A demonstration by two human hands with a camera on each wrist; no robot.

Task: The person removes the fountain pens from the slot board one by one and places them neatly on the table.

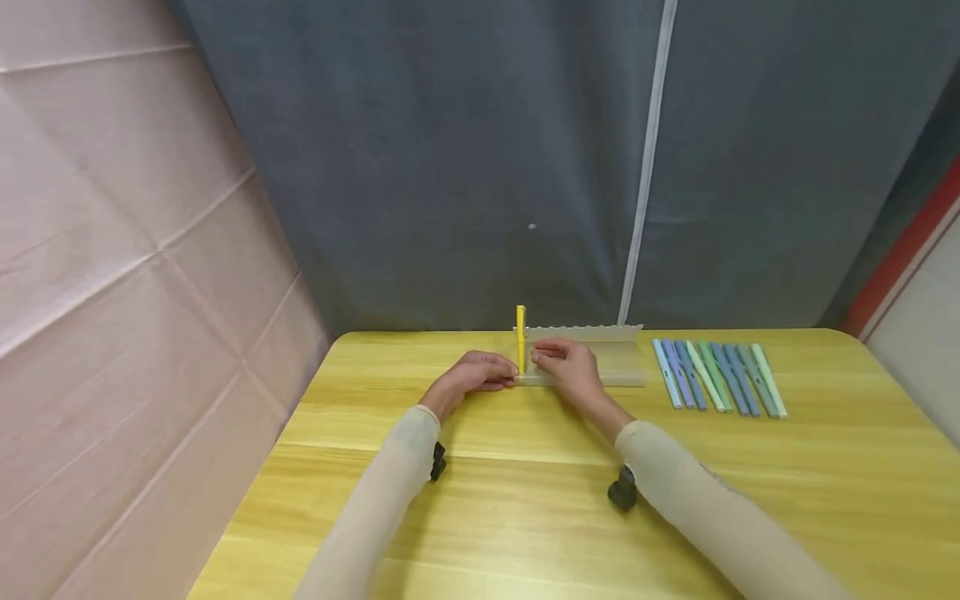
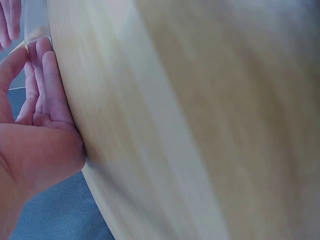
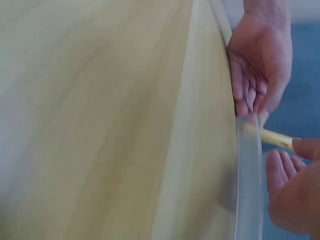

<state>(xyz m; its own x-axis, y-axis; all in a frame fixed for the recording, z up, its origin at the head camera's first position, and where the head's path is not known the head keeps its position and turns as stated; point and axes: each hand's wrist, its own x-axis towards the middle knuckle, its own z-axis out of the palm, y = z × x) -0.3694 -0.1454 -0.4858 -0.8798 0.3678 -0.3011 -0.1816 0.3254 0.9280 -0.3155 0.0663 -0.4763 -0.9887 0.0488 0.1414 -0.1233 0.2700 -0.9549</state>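
A yellow marker pen (image 1: 521,340) stands upright at the left end of a clear plastic rack (image 1: 622,357) with a wavy back edge. My left hand (image 1: 480,372) pinches the rack's left front corner between thumb and fingers; the left wrist view shows this left hand (image 2: 47,95) low against the tabletop. Just right of the pen is my right hand (image 1: 572,367), its fingers loosely bent with a small gap to the pen in the head view. In the right wrist view, a fingertip of the right hand (image 3: 297,195) overlaps the pen's upper part (image 3: 276,138).
Several marker pens (image 1: 716,375) in blues, purple and greens lie side by side on the wooden table (image 1: 510,517), right of the rack. A dark grey curtain (image 1: 450,167) hangs behind the table's back edge. At the left stands a pale pink covered wall (image 1: 127,317).
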